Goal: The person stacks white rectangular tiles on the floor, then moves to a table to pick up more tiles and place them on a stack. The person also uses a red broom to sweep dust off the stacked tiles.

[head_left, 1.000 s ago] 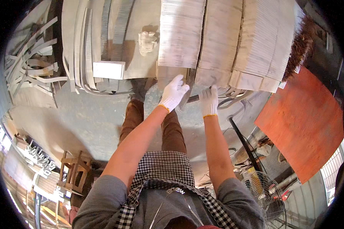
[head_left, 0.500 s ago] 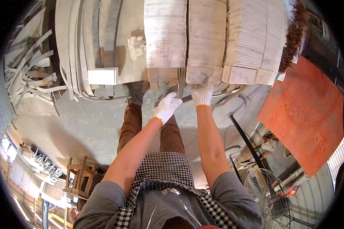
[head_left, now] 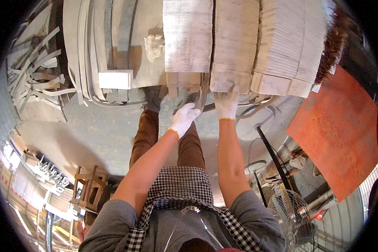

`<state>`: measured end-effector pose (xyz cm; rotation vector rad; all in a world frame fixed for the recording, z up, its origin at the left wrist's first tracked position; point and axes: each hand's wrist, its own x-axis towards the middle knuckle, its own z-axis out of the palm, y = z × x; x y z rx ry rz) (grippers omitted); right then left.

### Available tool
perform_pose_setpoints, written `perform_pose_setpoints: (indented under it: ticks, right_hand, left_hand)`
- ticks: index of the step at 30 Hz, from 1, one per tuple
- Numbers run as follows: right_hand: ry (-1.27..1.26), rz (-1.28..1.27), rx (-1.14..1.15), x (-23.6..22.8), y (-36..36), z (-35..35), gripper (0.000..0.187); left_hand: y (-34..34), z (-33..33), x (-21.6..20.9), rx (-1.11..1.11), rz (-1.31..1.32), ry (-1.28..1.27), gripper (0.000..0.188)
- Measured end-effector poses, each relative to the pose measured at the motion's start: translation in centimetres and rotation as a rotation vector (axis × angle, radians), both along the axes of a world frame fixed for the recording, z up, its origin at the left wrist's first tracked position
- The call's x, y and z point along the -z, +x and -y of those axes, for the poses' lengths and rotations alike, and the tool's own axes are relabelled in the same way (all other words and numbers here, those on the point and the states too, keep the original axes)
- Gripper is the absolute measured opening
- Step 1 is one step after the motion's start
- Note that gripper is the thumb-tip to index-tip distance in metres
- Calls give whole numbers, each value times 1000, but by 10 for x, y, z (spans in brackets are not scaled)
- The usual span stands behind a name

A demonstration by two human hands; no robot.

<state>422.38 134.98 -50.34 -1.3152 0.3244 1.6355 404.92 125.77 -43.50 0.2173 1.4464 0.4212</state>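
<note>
My left hand (head_left: 185, 118), in a white knitted glove, is closed around the lower end of a grey strip (head_left: 203, 95) that hangs between two stacks. How the fingers lie on the strip is partly hidden. At the near edge of the table, my gloved right hand (head_left: 227, 107) grips the front of the middle stack of thin pale pieces (head_left: 234, 50). Its thumb points up against the front face, and the other fingers are hard to make out below the edge. To the left stands another pale stack (head_left: 187, 38); a wider one (head_left: 287, 46) is at the right.
Long grey strips (head_left: 86, 50), a white block (head_left: 116, 79) and a crumpled pale glove (head_left: 154, 46) lie on the left of the table. Loose strips (head_left: 38, 84) are heaped farther left. An orange-red sheet (head_left: 336, 130), a wire-cage fan (head_left: 287, 214) and a wooden stool (head_left: 88, 187) stand around me.
The stacks sit slightly farther right in the picture. My right thumb has come up onto the middle stack's front face. My left hand stays nearly in place by the grey strip.
</note>
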Motion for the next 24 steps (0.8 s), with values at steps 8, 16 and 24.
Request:
perform_pose_setpoints:
  ticks: [8,16,24]
  right_hand:
    - [-103,23,134,-8,-8,-5,54]
    - [-35,6,51,-6,-5,-5,43]
    - [29,-94,187,-14,-16,-13,36]
  left_hand:
    - [3,15,12,11,1,-32,58]
    - [-3,22,5,-48,34,-64,53]
    - [-16,44,20,24,-35,-3,49]
